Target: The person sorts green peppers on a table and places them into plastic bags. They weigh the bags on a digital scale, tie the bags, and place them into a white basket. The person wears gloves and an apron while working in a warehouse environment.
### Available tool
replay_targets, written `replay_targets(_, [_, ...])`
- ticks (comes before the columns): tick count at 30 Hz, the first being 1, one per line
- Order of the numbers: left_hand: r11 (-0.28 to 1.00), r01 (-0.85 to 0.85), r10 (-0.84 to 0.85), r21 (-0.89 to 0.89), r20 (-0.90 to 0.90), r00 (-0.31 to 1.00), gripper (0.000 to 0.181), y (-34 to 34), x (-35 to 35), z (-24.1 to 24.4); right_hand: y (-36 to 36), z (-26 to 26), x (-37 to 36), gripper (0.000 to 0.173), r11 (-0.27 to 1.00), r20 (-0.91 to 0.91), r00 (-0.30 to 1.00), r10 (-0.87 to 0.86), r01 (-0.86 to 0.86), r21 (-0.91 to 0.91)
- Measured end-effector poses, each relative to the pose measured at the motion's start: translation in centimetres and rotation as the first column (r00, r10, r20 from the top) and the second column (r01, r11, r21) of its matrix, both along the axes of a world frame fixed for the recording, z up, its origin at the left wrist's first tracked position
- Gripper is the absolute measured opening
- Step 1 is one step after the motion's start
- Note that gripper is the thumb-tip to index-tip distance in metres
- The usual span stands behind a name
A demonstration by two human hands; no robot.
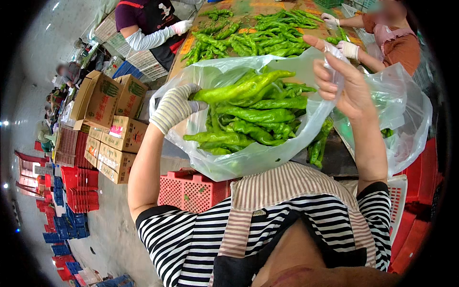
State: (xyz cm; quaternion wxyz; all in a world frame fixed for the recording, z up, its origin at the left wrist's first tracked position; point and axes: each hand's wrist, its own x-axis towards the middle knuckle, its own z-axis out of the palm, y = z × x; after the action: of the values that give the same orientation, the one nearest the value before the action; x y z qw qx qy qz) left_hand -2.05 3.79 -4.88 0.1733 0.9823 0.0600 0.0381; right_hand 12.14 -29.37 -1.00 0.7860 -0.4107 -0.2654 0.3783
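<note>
A translucent plastic bag (247, 165) full of long green peppers (261, 115) is in front of my chest, its mouth spread wide. On its left side, my left hand (173, 107), in a striped knit glove, grips the stem end of a large light-green pepper (244, 88), which lies across the top of the others. The bag's left rim runs behind this hand; whether the fingers also pinch the plastic is hidden. My bare right hand (346, 80) clutches the bag's upper right rim, with thumb and index finger raised.
Loose peppers (265, 39) cover the cardboard-topped table (265, 6) beyond the bag. Another plastic bag (408, 118) lies at right. Two co-workers' gloved hands (182, 27) (348, 49) are at the table's sides. A red crate (195, 192) and stacked cartons (120, 150) stand left.
</note>
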Motion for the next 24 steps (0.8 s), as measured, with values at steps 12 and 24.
replay_targets(12, [0.982, 0.053, -0.028, -0.182, 0.137, 0.990, 0.045, -4.4, -0.2, 0.0, 2.9, -4.6, -1.7, 0.043, 0.979, 0.009, 0.980, -0.198, 0.198, -0.046])
replay_targets(24, [0.988, 0.017, 0.024, -0.152, 0.259, 0.966, 0.047, -8.5, -0.2, 0.0, 4.6, -5.4, -2.9, 0.025, 0.932, 0.175, 0.919, -0.354, 0.363, -0.020])
